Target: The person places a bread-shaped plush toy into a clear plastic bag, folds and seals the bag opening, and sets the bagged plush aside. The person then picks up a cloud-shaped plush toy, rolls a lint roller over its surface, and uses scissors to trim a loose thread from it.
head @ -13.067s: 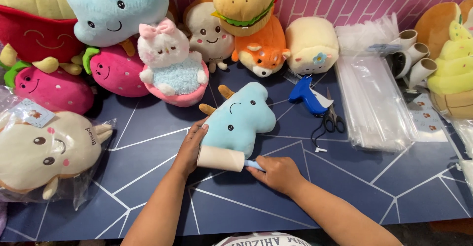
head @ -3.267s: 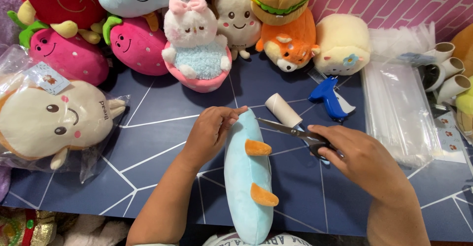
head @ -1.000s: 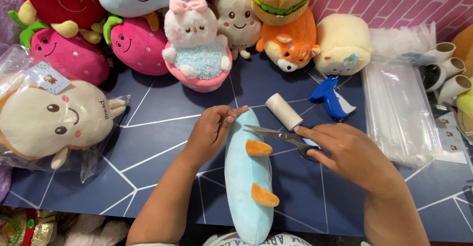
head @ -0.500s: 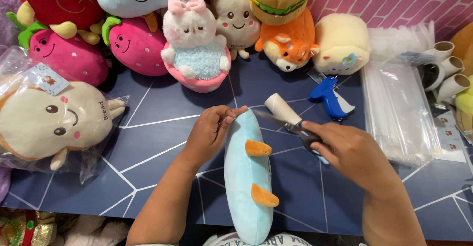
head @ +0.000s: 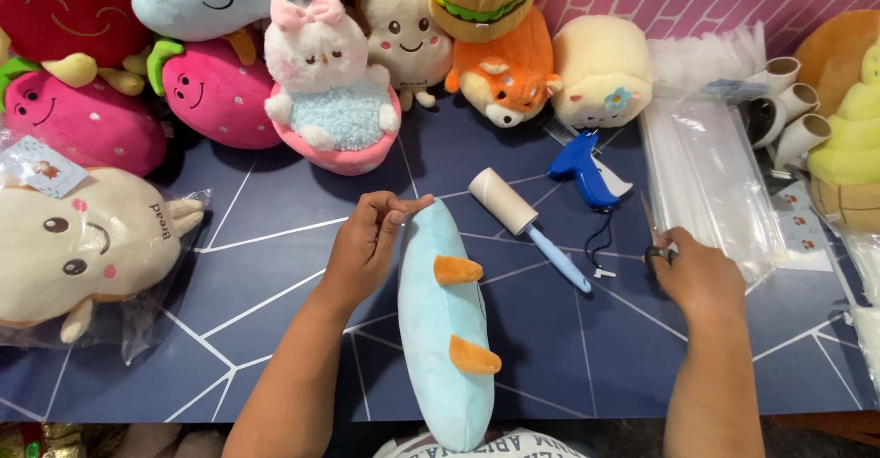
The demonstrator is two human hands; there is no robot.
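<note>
A light blue plush toy with two orange fins (head: 445, 325) lies lengthwise on the dark blue table (head: 275, 265). My left hand (head: 367, 242) rests on the toy's upper left side, fingers curled over its top end. My right hand (head: 695, 270) is far to the right, closed around black-handled scissors (head: 653, 238) whose blades point up toward the plastic bags. A lint roller with a blue handle (head: 527, 224) lies between the two hands, just right of the toy.
A blue tagging gun (head: 585, 169) lies behind the roller. Clear plastic bags (head: 710, 169) are stacked at right, with cardboard tubes (head: 788, 110) beyond. A row of plush toys (head: 339, 100) lines the back, and a bagged bread-shaped plush (head: 78, 247) sits at left.
My right hand has carried the scissors from over the toy out to the right, beside the plastic bags. The left hand and the blue toy have stayed in place.
</note>
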